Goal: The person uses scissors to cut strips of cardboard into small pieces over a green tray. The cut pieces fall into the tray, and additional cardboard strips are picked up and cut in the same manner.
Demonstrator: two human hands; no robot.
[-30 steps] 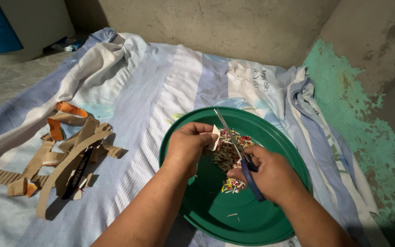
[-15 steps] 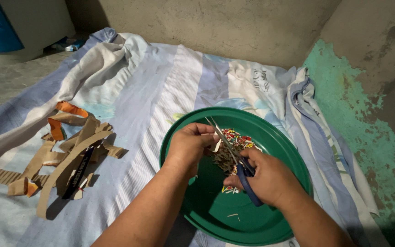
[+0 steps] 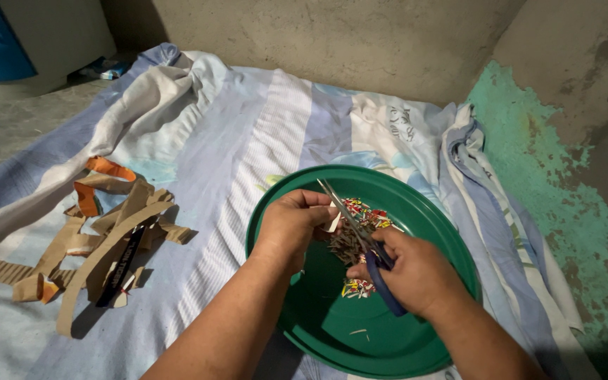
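Above the green basin (image 3: 452,253), my left hand (image 3: 291,226) pinches a card scrap (image 3: 331,224); my right hand (image 3: 416,271) grips scissors (image 3: 355,226) so clippings (image 3: 353,243) fall inside.

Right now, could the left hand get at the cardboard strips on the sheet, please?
Probably not at once: the left hand is pinching a small paper scrap at the scissors. Otherwise, only open sheet lies between it and the cardboard strips.

Both forearms reach forward, left hand (image 3: 289,226) pinched, right hand (image 3: 413,271) curled closed.
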